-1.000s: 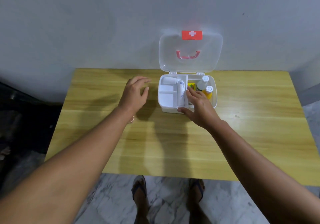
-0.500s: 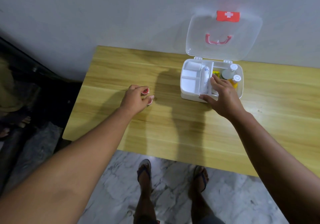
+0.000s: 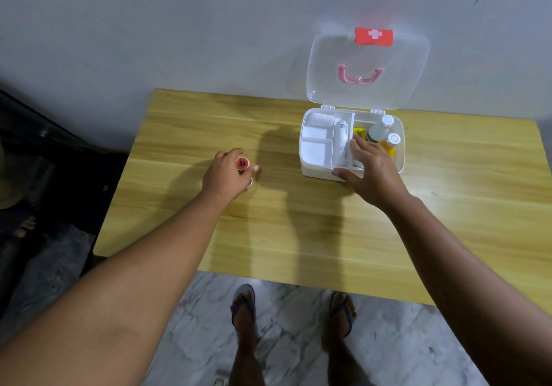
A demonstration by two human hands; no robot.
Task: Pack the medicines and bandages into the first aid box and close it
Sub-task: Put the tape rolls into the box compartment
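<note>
The white first aid box (image 3: 315, 173) stands open on the wooden table (image 3: 298, 236), its clear lid (image 3: 367, 66) leaning against the wall. Inside lie a rolled bandage (image 3: 342, 137), a white bottle (image 3: 380, 128), an orange bottle (image 3: 391, 143) and a yellow packet (image 3: 359, 132). My right hand (image 3: 370, 170) rests on the box's front rim, fingers spread over the middle compartment. My left hand (image 3: 227, 173) is on the table left of the box, closed around a small roll with a red core (image 3: 242, 163).
A white tray insert (image 3: 316, 149) fills the box's left half. The wall runs right behind the table. Dark furniture (image 3: 44, 176) stands at the left. My feet in sandals (image 3: 245, 305) are on the marble floor below the table's front edge.
My left hand moved away from the box to the left and closed on the small red-cored roll. My right hand stayed on the box. The view swung left.
</note>
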